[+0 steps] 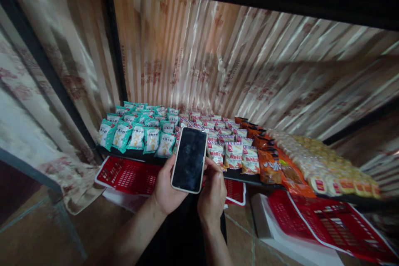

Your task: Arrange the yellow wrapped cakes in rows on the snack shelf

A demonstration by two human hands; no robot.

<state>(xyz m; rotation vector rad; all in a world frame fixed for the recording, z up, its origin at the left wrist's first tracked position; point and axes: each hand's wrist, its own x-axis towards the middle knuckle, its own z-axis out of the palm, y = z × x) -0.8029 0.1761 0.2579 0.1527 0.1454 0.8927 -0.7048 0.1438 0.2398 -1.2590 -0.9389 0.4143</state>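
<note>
A smartphone with a dark screen and a pale case is held upright in front of me. My left hand is closed around its lower left side. At the phone's right edge, my right hand has curled fingers gripping it; some fingertips are hidden behind the phone. Just beyond the phone, a shelf holds rows of small snack packets: teal and white packets to the left, white and red packets in the middle, orange packets to their right.
Clear-wrapped round snacks line the shelf's right end. Below lie a red basket on the left and red baskets on the right, beside a white box. A dark post and patterned curtain stand behind.
</note>
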